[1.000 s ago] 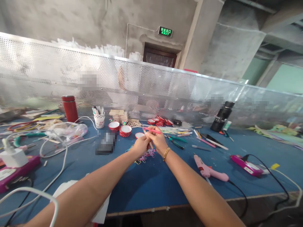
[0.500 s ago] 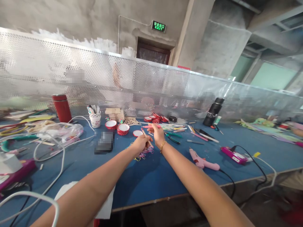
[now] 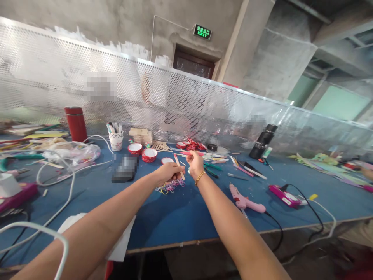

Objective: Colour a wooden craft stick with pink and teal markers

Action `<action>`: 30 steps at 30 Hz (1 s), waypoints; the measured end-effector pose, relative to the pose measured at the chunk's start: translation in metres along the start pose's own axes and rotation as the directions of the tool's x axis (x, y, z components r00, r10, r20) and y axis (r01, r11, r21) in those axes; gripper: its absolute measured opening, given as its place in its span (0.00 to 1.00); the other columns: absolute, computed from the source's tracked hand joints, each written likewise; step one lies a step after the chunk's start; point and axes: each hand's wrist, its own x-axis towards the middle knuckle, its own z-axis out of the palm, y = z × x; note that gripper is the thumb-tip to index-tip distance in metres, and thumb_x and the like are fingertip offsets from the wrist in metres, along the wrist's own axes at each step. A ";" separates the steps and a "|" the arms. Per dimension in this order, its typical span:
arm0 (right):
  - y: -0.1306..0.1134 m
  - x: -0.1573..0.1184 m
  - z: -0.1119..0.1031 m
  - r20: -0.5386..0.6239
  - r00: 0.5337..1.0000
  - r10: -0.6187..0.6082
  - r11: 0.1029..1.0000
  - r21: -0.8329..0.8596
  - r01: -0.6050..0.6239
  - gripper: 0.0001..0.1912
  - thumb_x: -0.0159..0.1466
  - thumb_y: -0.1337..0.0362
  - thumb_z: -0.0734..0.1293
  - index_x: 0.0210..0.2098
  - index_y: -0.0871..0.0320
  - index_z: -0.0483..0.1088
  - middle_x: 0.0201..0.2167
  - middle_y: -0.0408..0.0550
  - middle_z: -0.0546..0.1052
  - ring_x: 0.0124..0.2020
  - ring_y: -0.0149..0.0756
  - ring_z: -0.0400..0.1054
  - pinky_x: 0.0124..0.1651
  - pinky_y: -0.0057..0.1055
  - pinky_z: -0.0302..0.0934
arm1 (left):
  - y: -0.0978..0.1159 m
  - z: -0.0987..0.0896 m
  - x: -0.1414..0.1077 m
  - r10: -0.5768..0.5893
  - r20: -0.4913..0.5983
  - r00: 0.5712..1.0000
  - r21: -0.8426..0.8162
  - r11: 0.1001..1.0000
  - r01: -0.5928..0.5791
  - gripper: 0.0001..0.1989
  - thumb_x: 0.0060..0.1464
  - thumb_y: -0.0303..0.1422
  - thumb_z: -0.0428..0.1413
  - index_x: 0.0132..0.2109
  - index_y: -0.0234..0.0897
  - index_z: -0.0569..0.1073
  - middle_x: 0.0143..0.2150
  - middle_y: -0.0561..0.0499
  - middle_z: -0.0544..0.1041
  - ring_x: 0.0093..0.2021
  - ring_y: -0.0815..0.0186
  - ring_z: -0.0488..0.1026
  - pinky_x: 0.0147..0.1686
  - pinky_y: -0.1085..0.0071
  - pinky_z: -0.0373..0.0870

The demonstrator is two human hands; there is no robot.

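My left hand (image 3: 169, 171) pinches a flat wooden craft stick (image 3: 182, 175), held tilted, with red colour at its upper end. Close beside it, my right hand (image 3: 196, 162) grips a pinkish-red marker pen (image 3: 192, 153) lying nearly level across the fingers. A small gap separates the two hands. Below my left hand lies a tangle of thin coloured loops (image 3: 171, 187), partly hidden by that hand. Just behind the hands is a red-rimmed round lid (image 3: 167, 160) with a white inside.
A pink glue gun (image 3: 244, 200) lies to the right, near a purple power strip (image 3: 284, 195). Green-handled pliers (image 3: 212, 169) are beyond my right hand. At left stand a red flask (image 3: 75, 125) and a cup of pens (image 3: 115, 140); a white cable (image 3: 71, 186) loops over the table.
The view has shifted slightly. My left hand has moved a little away from my right, and the stick now stands more upright. Both hands keep their hold.
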 end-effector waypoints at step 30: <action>-0.001 -0.017 -0.001 0.372 0.915 -0.155 0.963 -0.150 0.225 0.11 0.57 0.61 0.66 0.22 0.55 0.62 0.13 0.37 0.69 0.18 0.28 0.60 0.27 0.27 0.56 | -0.007 -0.004 0.004 -0.141 -0.014 0.990 -0.010 0.990 0.141 0.19 0.54 0.47 0.55 0.29 0.33 0.72 0.15 0.57 0.64 0.12 0.77 0.52 0.14 0.77 0.42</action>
